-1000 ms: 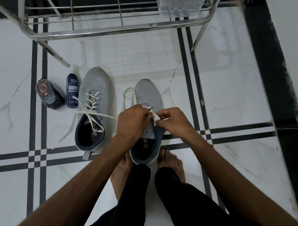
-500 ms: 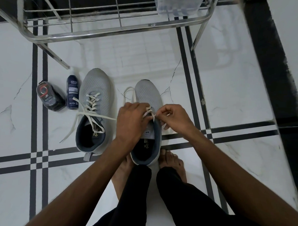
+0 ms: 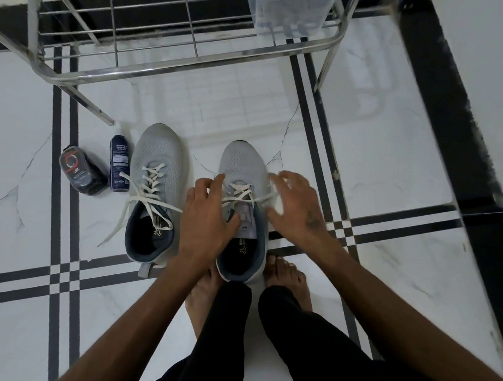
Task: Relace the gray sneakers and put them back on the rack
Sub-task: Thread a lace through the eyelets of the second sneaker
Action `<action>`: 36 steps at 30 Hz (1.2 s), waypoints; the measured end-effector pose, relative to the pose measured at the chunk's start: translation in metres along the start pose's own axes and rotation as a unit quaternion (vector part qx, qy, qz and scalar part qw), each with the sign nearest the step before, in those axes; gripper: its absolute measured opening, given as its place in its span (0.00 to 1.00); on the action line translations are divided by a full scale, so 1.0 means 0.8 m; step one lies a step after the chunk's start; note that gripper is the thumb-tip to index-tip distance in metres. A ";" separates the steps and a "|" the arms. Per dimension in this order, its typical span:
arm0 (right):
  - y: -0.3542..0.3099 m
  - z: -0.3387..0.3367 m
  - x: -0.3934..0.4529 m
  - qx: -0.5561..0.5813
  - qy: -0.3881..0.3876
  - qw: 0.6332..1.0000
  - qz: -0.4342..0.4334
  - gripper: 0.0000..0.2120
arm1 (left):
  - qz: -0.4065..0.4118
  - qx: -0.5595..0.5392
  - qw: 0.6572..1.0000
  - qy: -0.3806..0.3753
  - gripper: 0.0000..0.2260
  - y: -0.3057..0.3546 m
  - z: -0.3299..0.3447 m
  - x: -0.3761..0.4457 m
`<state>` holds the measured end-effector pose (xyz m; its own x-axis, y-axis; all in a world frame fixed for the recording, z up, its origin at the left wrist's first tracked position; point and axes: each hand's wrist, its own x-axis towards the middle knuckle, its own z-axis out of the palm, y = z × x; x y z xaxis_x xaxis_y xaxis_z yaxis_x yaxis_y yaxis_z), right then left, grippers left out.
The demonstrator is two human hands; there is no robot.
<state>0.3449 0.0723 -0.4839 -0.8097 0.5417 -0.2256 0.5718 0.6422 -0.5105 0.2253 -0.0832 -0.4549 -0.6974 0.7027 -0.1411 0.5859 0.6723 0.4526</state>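
Head view, from my end: the steel shoe rack (image 3: 189,63) fills the upper part of the frame, its front rail above the marble floor (image 3: 375,155), and neither gray sneaker is on it yet. The left sneaker (image 3: 156,169) stands left of centre with its lace (image 3: 146,194) threaded but untied, loose ends trailing down-left across the floor. The right sneaker (image 3: 242,167) stands at centre, heel between the bare feet (image 3: 286,278), its lace (image 3: 241,195) crossed through the eyelets and stretched out to both sides.

My left hand (image 3: 206,217) rests on that shoe's collar, and its fingers seem to pinch the lace's left end. My right hand (image 3: 296,201) is blurred, fingers spread and open, gripping nothing I can make out.

Risks as I judge them: with the right end unheld, the top crossing may slacken and the lace could slip back out of an eyelet. Trailing ends on the other shoe could snag on a rack leg or get stepped on. The dark spray bottle (image 3: 119,163) and the black pouch (image 3: 79,172) beside it, at left, could be knocked over in lifting.
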 end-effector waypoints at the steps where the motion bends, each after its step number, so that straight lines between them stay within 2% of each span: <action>1: -0.011 0.009 0.004 -0.031 -0.012 0.999 -0.041 0.26 | 0.009 -0.005 1.000 0.014 0.31 0.002 0.000 -0.003; 3: -0.023 0.016 0.009 -0.042 -0.023 0.996 -0.074 0.17 | 0.026 -0.013 0.999 0.028 0.25 0.004 0.001 -0.006; 5: -0.023 0.011 0.010 -0.036 -0.044 0.997 -0.052 0.08 | 0.006 -0.049 0.999 0.011 0.18 0.003 0.000 -0.008; 6: -0.017 0.008 0.008 -0.036 -0.056 0.997 -0.028 0.07 | -0.010 -0.067 0.998 0.006 0.16 0.002 0.000 -0.008; 8: 0.009 -0.005 0.001 -0.008 -0.034 0.998 0.060 0.05 | -0.031 -0.087 0.996 0.006 0.15 -0.002 -0.001 -0.007; 10: 0.049 -0.023 -0.010 0.005 0.021 0.984 0.177 0.05 | -0.039 -0.091 0.995 0.006 0.15 -0.005 -0.002 -0.003; 13: 0.086 -0.043 -0.024 -0.074 0.017 0.959 0.273 0.04 | -0.033 -0.090 0.995 -0.007 0.15 -0.007 -0.007 -0.003; 14: 0.084 -0.042 -0.025 -0.095 0.018 0.960 0.263 0.07 | -0.029 -0.087 0.996 -0.009 0.15 -0.006 -0.009 -0.003; 15: 0.075 -0.038 -0.025 -0.099 0.016 0.967 0.233 0.14 | -0.024 -0.085 0.996 -0.010 0.15 -0.005 -0.009 -0.001; 17: 0.042 -0.025 -0.026 -0.029 -0.003 0.992 0.126 0.23 | -0.014 -0.085 0.996 -0.014 0.15 -0.004 -0.006 0.000; 19: 0.002 -0.009 -0.019 0.032 -0.045 0.998 0.009 0.20 | -0.010 -0.079 0.997 -0.018 0.15 -0.001 -0.007 0.000; 21: -0.025 0.003 -0.008 -0.011 -0.044 0.997 -0.061 0.11 | -0.017 -0.078 0.997 -0.018 0.15 -0.002 -0.008 0.001; 23: -0.022 0.003 -0.001 -0.047 -0.036 0.998 -0.038 0.08 | -0.033 -0.092 0.995 -0.013 0.15 -0.004 -0.010 -0.001; 27: 0.032 -0.018 -0.010 -0.082 -0.042 0.989 0.115 0.03 | -0.048 -0.105 0.993 -0.012 0.15 -0.008 -0.011 0.000; 29: 0.049 -0.022 -0.015 -0.116 -0.065 0.981 0.144 0.03 | -0.047 -0.093 0.994 -0.021 0.14 -0.007 -0.009 0.003; 32: 0.058 -0.017 -0.017 -0.108 -0.084 0.980 0.142 0.03 | -0.028 -0.082 0.996 -0.025 0.12 -0.005 -0.007 0.004; 34: 0.054 -0.014 -0.022 -0.034 -0.060 0.992 0.104 0.13 | -0.005 -0.056 0.998 -0.013 0.10 -0.004 -0.006 0.000; 36: 0.039 -0.014 -0.023 0.021 -0.088 0.995 0.053 0.23 | -0.002 -0.053 0.999 0.006 0.08 -0.003 -0.003 -0.003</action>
<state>0.3793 0.0881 -0.4866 -0.7576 0.5002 -0.4194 0.6525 0.5607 -0.5098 0.2247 -0.0872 -0.4535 -0.7044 0.6973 -0.1328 0.5366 0.6456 0.5434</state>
